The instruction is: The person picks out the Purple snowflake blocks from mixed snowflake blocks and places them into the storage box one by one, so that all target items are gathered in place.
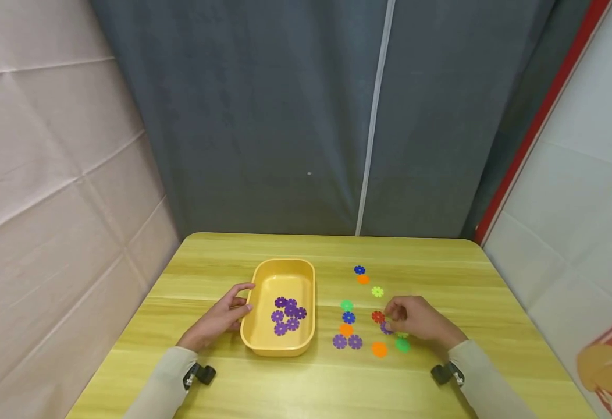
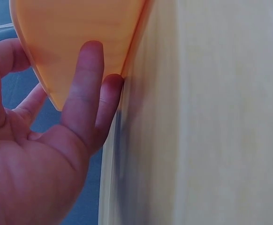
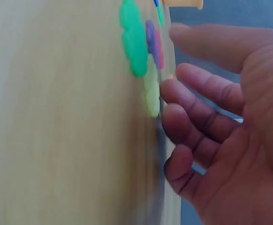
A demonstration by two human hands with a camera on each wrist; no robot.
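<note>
The left hand (image 1: 222,320) rests against the outer wall of the yellow tray (image 1: 264,344), fingers (image 2: 86,89) relaxed and straight on its side — a cluster of purple discs (image 1: 288,315) lies inside. The right hand (image 1: 421,320) hovers over the tabletop (image 1: 306,384), fingers loosely curved, pinching nothing that I can see; a purple disc (image 1: 387,329) sits just under its fingertips, a red disc (image 1: 377,316) just beside them.
</note>
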